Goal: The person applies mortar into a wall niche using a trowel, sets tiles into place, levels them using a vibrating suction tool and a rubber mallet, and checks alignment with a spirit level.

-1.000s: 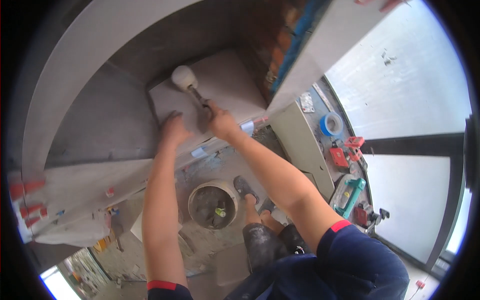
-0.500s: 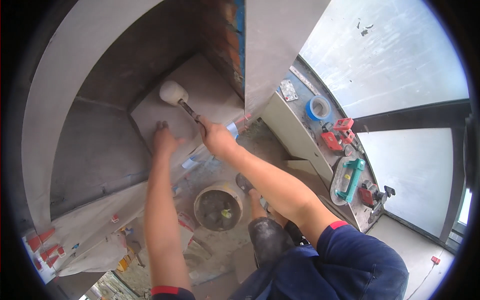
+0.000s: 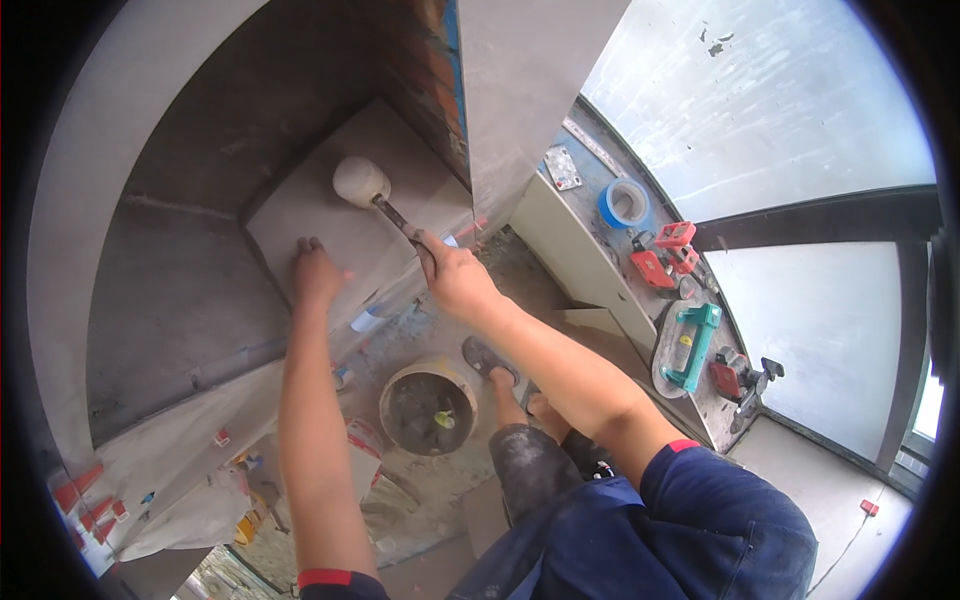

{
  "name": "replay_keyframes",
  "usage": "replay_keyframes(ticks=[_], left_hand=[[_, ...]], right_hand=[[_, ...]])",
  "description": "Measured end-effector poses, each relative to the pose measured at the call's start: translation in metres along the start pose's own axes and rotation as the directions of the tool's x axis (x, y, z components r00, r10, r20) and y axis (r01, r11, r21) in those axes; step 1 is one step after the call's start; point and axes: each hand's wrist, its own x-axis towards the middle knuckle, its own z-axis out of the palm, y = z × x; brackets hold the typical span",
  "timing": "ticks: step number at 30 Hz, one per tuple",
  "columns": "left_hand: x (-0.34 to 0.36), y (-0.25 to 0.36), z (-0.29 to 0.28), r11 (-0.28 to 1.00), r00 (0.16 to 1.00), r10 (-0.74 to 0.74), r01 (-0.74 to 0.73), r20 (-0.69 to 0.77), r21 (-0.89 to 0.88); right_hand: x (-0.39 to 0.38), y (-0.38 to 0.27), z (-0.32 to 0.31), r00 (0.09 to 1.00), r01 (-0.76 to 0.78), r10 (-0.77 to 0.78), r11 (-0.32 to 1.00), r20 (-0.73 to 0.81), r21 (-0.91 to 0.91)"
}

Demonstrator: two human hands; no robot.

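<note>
My right hand is wrapped round the handle of a mallet with a rounded white head. The mallet head is over a large grey-brown tile, close to its surface; whether it touches, I cannot tell. To the left of the handle, my left hand rests on the same tile near its left edge, fingers stretched out and holding nothing. The tile lies against a dark wall recess, beside a strip of exposed brick.
Below my hands stands a bucket with dark lumpy contents. On the ledge at right are blue tape, red clamp-like tools and a teal-handled suction tool. Red tile wedges sit at lower left.
The view has shifted a little. The mallet head has moved slightly right over the tile, with my right hand still on its handle. My left hand stays on the tile.
</note>
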Motion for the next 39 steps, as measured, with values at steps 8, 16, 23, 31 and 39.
replay_keyframes(ticks=[8,16,23,31,39], left_hand=[[-0.014,-0.021,-0.009,0.994,0.989,0.109,-0.107,0.101,-0.022],[-0.038,-0.009,-0.02,0.978,0.971,0.109,-0.143,0.212,0.15],[-0.04,0.005,-0.029,0.986,0.958,0.072,-0.11,0.279,0.122],[-0.011,-0.027,0.023,0.991,0.97,0.101,-0.117,0.22,0.063],[-0.028,-0.015,-0.008,0.984,0.968,0.085,-0.119,0.235,0.134]], right_hand=[[0.01,0.021,0.006,0.995,0.084,-0.087,0.995,-0.056,-0.044],[0.014,0.003,-0.004,0.997,0.077,-0.077,0.995,-0.002,-0.058],[-0.016,-0.004,0.011,0.989,0.145,-0.144,0.988,0.041,-0.044],[-0.028,0.007,0.012,0.98,0.109,-0.091,0.989,0.176,-0.097],[-0.205,0.062,-0.088,0.914,-0.405,0.401,0.909,0.053,0.102]])
